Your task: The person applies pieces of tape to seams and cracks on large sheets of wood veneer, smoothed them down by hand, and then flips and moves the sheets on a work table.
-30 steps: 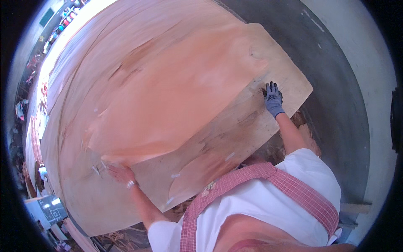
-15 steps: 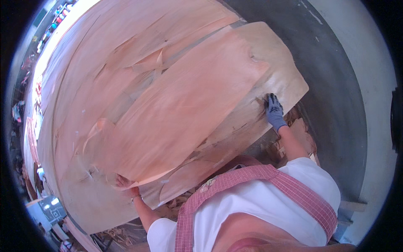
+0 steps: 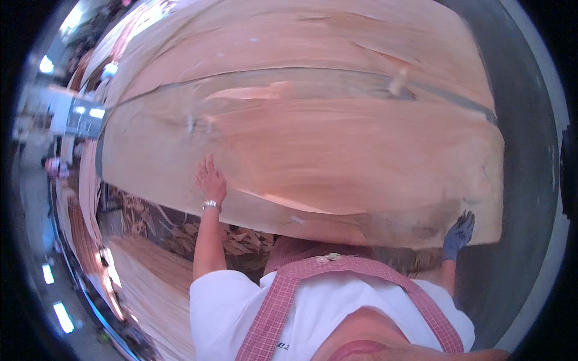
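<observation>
A thin pinkish wood veneer sheet point(image 3: 355, 156) lies over a paler, wider sheet point(image 3: 144, 141) in front of me. My bare left hand point(image 3: 211, 179), a bracelet or watch at its wrist, has its fingers spread over the pale sheet, just left of the veneer's end. The veneer's near left edge lifts slightly. At the near right corner, my right hand point(image 3: 460, 236) in a grey-blue glove with dark fingertips rests on the pale sheet, fingers stretched out. Neither hand holds anything.
Beyond a dark gap, more veneer point(image 3: 289, 45) covers the far side, with a small torn piece point(image 3: 397, 81) near the gap. Scraps of veneer point(image 3: 247, 240) lie below the near edge. A veneer stack point(image 3: 150, 271) stands at lower left; dark floor point(image 3: 527, 180) runs along the right.
My view has turned, so the sheets now lie crosswise. My left hand has let go of the veneer's curled edge, which now lies flatter. The gloved right hand is nearer the corner.
</observation>
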The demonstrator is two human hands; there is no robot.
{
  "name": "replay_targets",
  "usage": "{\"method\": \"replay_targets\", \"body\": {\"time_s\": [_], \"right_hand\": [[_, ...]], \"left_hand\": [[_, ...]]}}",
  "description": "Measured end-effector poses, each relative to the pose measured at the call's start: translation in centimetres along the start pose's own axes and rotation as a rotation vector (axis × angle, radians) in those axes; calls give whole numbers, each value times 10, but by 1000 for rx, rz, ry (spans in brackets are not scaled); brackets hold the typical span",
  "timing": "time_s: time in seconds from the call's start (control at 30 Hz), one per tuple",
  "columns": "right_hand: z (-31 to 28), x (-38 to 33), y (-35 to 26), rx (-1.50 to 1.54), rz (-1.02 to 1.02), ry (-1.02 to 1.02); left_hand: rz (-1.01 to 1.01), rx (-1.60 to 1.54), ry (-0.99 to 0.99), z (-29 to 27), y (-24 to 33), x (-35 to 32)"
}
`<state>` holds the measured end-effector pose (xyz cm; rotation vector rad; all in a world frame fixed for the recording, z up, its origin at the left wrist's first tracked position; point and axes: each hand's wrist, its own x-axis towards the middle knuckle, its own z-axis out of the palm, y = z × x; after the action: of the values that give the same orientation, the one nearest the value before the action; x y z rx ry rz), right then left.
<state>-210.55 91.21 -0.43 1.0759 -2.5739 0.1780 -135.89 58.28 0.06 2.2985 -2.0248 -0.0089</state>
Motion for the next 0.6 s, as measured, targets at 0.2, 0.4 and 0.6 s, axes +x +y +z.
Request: {"method": "replay_targets", "body": {"time_s": [0.2, 0.4, 0.6], "right_hand": [[-81, -96, -294, 251, -636, -72], [-154, -242, -590, 586, -1146, -385], [-138, -284, -705, 425, -1377, -521]], "left_hand": [[-636, 7, 74, 14, -224, 68], [-1528, -235, 310, -3, -397, 142], [-1324, -1086, 535, 58, -550, 65]]}}
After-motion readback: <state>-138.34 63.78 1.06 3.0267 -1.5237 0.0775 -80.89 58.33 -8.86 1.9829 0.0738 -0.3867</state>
